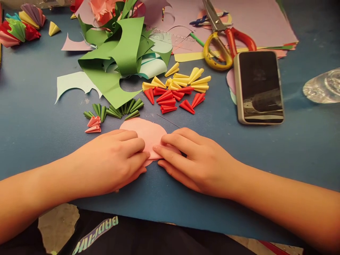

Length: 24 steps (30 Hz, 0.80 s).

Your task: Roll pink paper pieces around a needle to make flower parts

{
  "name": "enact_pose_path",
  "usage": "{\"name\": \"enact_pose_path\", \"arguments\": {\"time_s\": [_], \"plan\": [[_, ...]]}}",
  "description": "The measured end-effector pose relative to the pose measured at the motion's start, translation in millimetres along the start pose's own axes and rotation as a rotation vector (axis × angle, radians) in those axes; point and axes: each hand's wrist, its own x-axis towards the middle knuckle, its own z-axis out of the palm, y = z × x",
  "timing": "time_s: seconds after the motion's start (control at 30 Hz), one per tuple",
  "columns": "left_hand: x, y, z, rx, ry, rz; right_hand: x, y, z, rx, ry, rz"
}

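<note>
A rounded piece of pink paper (145, 132) lies on the blue table in front of me, its near edge appearing folded. My left hand (117, 157) is closed on its left side, fingertips pressed to the near edge. From the right, my right hand (198, 161) grips the same paper with bent fingers, and the thumb sits at the edge. The fingertips of both hands almost meet. Beyond the paper lies a thin needle-like rod (168, 121). Small rolled cones in green (127, 108), pink (93, 124), red (167, 99) and yellow (183, 80) are grouped close by.
Green paper scraps (114, 60) and a pale cut-out strip (75, 83) lie behind the cones. Scissors (217, 39) rest on pink sheets (255, 21). A phone (259, 86) lies at right, near a clear plastic object (324, 86). Multicoloured folded paper (20, 30) is at far left.
</note>
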Motion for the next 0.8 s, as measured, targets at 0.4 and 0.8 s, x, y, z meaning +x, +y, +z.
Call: {"name": "enact_pose_path", "arguments": {"time_s": [0.4,0.8], "plan": [[0.2,-0.7,0.5,0.010,-0.015,-0.012,1.6,0.3,-0.1,0.029,0.003,-0.011],[0.9,0.2,5.2,-0.085,0.084,-0.135,2.6,1.9,0.4,0.062,0.024,0.005]]}}
